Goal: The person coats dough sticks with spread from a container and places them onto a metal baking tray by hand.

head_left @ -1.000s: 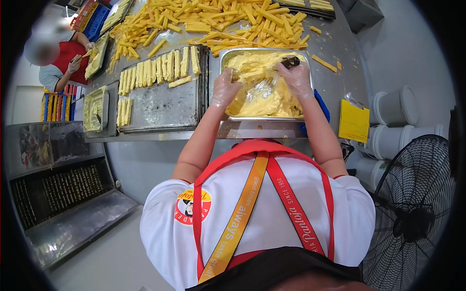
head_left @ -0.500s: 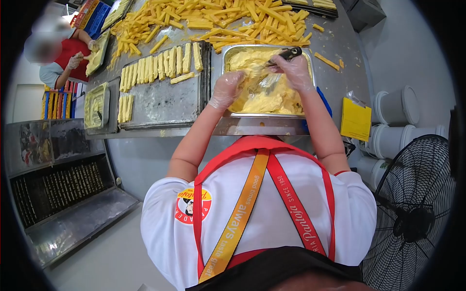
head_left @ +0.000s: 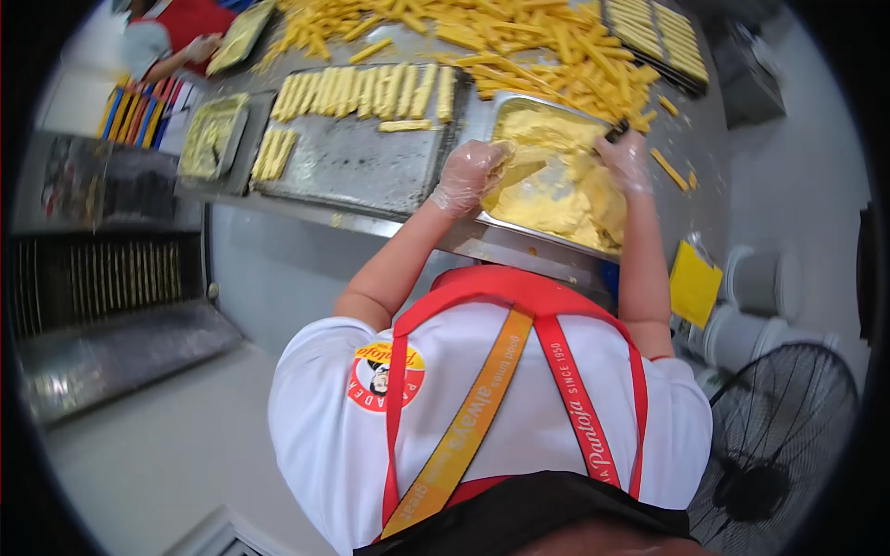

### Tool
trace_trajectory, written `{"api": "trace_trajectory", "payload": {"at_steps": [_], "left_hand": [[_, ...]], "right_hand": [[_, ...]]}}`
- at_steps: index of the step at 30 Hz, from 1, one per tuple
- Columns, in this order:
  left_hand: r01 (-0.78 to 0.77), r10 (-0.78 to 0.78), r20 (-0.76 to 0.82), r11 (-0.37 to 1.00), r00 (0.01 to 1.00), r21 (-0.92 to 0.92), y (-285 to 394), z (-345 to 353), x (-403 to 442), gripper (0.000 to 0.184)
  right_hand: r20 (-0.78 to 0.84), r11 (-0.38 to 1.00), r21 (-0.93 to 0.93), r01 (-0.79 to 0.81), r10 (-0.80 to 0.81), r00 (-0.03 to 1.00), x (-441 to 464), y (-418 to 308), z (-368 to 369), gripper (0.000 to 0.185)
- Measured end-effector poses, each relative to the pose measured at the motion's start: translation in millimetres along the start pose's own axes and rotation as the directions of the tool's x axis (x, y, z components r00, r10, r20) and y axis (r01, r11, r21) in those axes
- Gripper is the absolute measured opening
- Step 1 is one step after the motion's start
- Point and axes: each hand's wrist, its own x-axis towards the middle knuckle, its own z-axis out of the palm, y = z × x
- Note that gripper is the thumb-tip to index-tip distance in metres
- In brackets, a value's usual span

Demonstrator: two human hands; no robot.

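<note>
"Both hands have drawn farther apart since half a second ago, and the whole view has swung round. What's the biggest thing there?"

"Broad grey steel table (head_left: 695, 208). On it lies a dark-edged rectangular metal baking tray (head_left: 357, 167) with a row of pale, cream-coated sticks (head_left: 362, 93) along its far side. Beyond is a loose pile of bare orange-yellow sticks (head_left: 556, 46)."

"And in front of the person?"

"A silver rectangular metal pan (head_left: 552, 243), just right of the tray, near the table's front edge."

"How does its filling look?"

"Thick, pale-yellow creamy spread (head_left: 565, 218), glossy and rough, smeared into ridges and soft folds. It's heaped at the far and near ends; towards the middle there's a paler, greyish, shiny patch."

"The hands?"

"Each wears a clear plastic glove. The left hand (head_left: 475, 174) is at the pan's left rim, fingers curled, yellow at the fingertips; I can't tell whether it holds anything. The right hand (head_left: 625, 159), at the opposite rim, grips a black-handled tool (head_left: 617, 131). Only the handle's end shows clearly, sticking up past the fingers."
</note>
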Motion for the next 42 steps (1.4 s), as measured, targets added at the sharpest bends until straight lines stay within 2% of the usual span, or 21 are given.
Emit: {"api": "trace_trajectory", "payload": {"at_steps": [1, 2, 4, 8, 10, 16, 17, 19, 21, 23, 24, 27, 28, 31, 33, 35, 36, 38, 39, 41, 42], "left_hand": [[0.041, -0.042, -0.088, 0.999, 0.995, -0.013, -2.2, -13.1, -5.2, 0.027], [0.237, -0.233, -0.144, 0.972, 0.962, 0.009, -6.1, -32.3, -13.5, 0.019], [0.404, -0.376, -0.337, 0.915, 0.863, 0.017, -36.5, -74.5, -35.6, 0.017], [0.686, -0.469, -0.579, 0.689, 0.667, 0.233, -126.3, -152.1, -109.3, 0.015], [0.652, -0.312, -0.604, 0.575, 0.733, 0.495, -182.4, -175.4, -156.2, 0.017], [0.762, -0.535, -0.543, 0.478, 0.647, 0.437, -220.1, -192.8, -185.9, 0.024], [0.775, -0.586, -0.509, 0.445, 0.63, 0.448, -219.0, -192.3, -182.5, 0.025], [0.7, -0.474, -0.52, 0.395, 0.71, 0.595, -242.7, -186.2, -195.2, 0.031], [0.676, -0.413, -0.539, 0.372, 0.734, 0.636, -247.7, -177.4, -178.2, 0.038], [0.722, -0.422, -0.586, 0.374, 0.692, 0.582, -197.3, -185.8, -118.8, 0.044], [0.749, -0.572, -0.504, 0.353, 0.647, 0.561, -163.9, -192.4, -71.3, 0.048], [0.448, -0.258, -0.386, 0.689, 0.886, 0.57, -190.2, -158.1, -16.0, 0.049], [0.374, -0.236, -0.314, 0.775, 0.919, 0.51, -194.9, -143.8, 4.7, 0.048], [0.139, -0.11, -0.101, 0.922, 0.989, 0.361, -205.2, -92.3, 76.5, 0.043], [0.159, -0.223, 0.117, 0.901, 0.968, 0.403, -235.5, -41.2, 115.7, 0.04], [0.042, -0.3, 0.366, 0.82, 0.881, 0.571, -245.5, -11.6, 159.8, 0.035], [0.036, -0.304, 0.385, 0.822, 0.871, 0.569, -258.2, 6.9, 170.9, 0.033], [0.008, -0.321, 0.438, 0.814, 0.839, 0.58, -276.1, 33.2, 185.4, 0.03], [-0.013, -0.335, 0.473, 0.805, 0.815, 0.593, -276.3, 36.4, 191.0, 0.03], [0.067, -0.394, 0.443, 0.803, 0.805, 0.593, -275.7, 42.0, 196.8, 0.029], [0.107, -0.426, 0.432, 0.8, 0.795, 0.591, -274.5, 42.7, 198.4, 0.028]], "right_hand": [[0.007, 1.0, -0.009, -0.016, 0.016, 1.0, -4.9, -8.3, -3.6, 0.03], [0.012, 0.999, -0.019, -0.033, 0.033, 0.999, -15.5, -16.0, -9.5, 0.032], [0.031, 0.996, 0.056, -0.075, 0.074, 0.997, -15.0, -4.1, -3.2, 0.031], [0.027, 0.976, 0.203, -0.083, 0.079, 0.996, -26.3, -19.3, 5.3, 0.022], [0.043, 0.944, 0.319, -0.088, 0.078, 0.996, -29.1, -25.5, 11.9, 0.018], [0.09, 0.95, 0.308, -0.046, 0.019, 0.996, -17.4, -17.1, 26.3, 0.026], [0.077, 0.984, 0.176, -0.006, -0.008, 0.997, -18.6, -19.2, 28.2, 0.026], [0.042, 0.994, -0.096, 0.057, -0.054, 0.998, -27.2, -30.5, 31.5, 0.026], [0.037, 0.958, 0.01, 0.286, -0.286, 0.958, -55.7, -59.6, 41.0, 0.024], [0.31, 0.957, 0.173, 0.235, -0.279, 0.909, -66.3, -69.9, 44.0, 0.023], [0.382, 0.927, 0.298, 0.229, -0.335, 0.861, -57.4, -50.1, 53.8, 0.021], [0.277, 0.9, 0.424, -0.103, -0.021, 0.961, -23.0, -20.2, 52.2, 0.018], [0.134, 0.947, 0.301, -0.111, 0.073, 0.988, -9.5, -10.6, 44.2, 0.017], [-0.268, 0.941, -0.234, 0.244, -0.303, 0.914, -15.3, -30.6, 34.3, 0.016], [-0.157, 0.845, -0.295, 0.446, -0.503, 0.85, -32.9, -40.3, 46.6, 0.016], [0.195, 0.958, 0.13, 0.257, -0.279, 0.94, -54.3, -76.5, 34.7, 0.015], [0.243, 0.931, 0.12, 0.344, -0.364, 0.899, -52.7, -67.6, 36.0, 0.015], [0.159, 0.942, 0.259, 0.216, -0.262, 0.952, -43.2, -38.9, 43.0, 0.013], [0.063, 0.904, 0.426, 0.012, -0.043, 0.997, -38.4, -32.2, 45.8, 0.011], [-0.186, 0.994, 0.068, 0.085, -0.071, 0.98, -31.1, -23.1, 28.5, 0.01], [-0.265, 0.966, -0.163, 0.2, -0.238, 0.935, -34.1, -25.6, 26.3, 0.012]]}}
